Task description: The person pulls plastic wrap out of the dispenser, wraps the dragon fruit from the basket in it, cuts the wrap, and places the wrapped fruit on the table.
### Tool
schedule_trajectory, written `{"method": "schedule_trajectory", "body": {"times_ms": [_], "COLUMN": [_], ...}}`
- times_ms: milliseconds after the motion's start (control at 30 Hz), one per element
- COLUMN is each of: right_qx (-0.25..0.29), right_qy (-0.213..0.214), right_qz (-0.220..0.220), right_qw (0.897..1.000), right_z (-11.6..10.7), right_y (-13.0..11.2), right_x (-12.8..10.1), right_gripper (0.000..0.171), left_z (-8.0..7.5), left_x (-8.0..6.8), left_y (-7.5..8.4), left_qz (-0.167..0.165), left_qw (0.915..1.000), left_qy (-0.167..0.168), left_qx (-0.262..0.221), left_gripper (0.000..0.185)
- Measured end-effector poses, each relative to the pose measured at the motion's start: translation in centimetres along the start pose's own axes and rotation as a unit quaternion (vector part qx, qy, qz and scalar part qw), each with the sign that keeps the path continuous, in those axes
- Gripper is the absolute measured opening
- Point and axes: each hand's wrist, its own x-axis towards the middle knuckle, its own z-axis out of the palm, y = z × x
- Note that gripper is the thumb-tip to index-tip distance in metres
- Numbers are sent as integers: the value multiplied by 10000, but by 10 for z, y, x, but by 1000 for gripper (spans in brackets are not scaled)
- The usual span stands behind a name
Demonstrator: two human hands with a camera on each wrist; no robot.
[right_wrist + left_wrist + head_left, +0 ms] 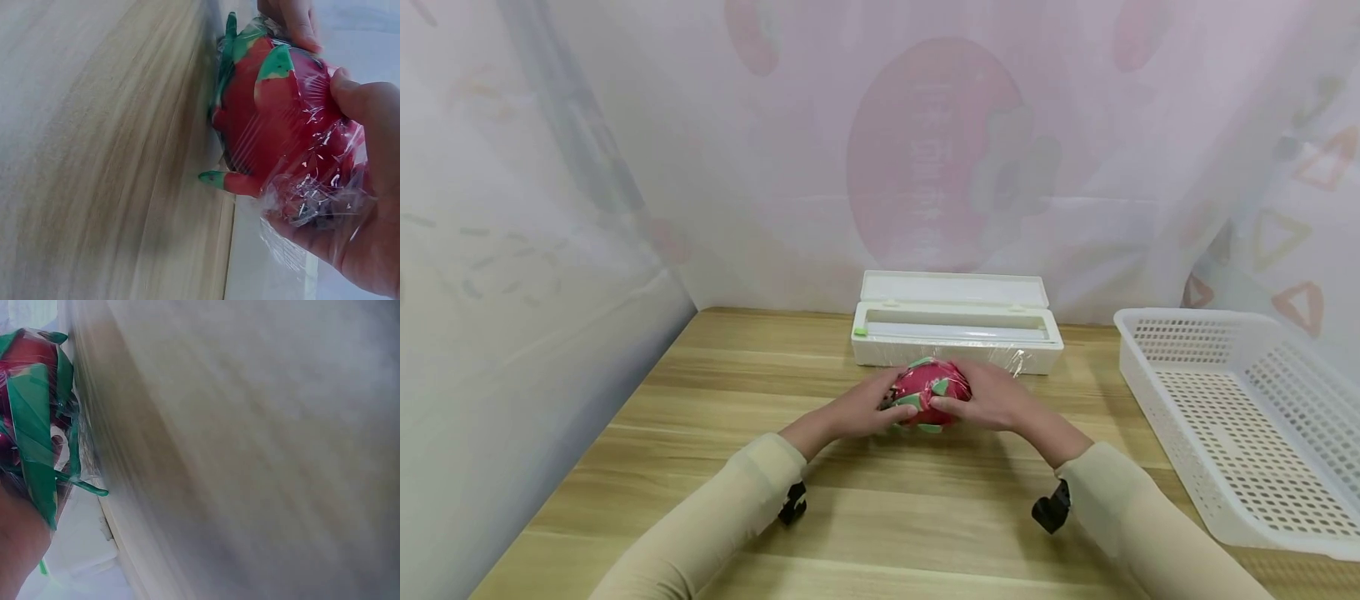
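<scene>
At the centre of the head view, just below the white cling-film box (pixel 891 353), we see the film-wrapped dragon fruit (pixel 928 383) gripped between left hand (pixel 867 406) and right hand (pixel 994 398) — neither nearer, its long axis seemingly crosswise, hand to hand.

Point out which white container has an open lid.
The narrow box just beyond the wrapped red fruit, its lid raised; the right-hand basket has perforated walls and shows no lid.
</scene>
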Motion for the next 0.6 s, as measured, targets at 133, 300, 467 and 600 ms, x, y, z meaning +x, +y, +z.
{"method": "schedule_trajectory", "body": {"times_ms": [133, 300, 467, 600], "right_qx": [25, 48, 118, 288], "right_qy": [-94, -169, -238, -289], "right_qz": [25, 62, 98, 136], "right_qw": [9999, 9998, 9996, 9991], "right_z": [-2, -3, -3, -3], "right_y": [-1, -1, 0, 3], "right_x": [0, 0, -1, 1], "right_gripper": [73, 71, 70, 69], "left_z": [0, 1, 1, 0], "left_x": [0, -1, -2, 0], "left_y": [-1, 0, 1, -1], "left_qz": [-68, -89, -133, -186], "left_qw": [10000, 9999, 9998, 9997], "left_qy": [-69, -98, -93, -17], "left_qx": [-14, -52, -72, -148], "left_gripper": [68, 66, 67, 68]}}
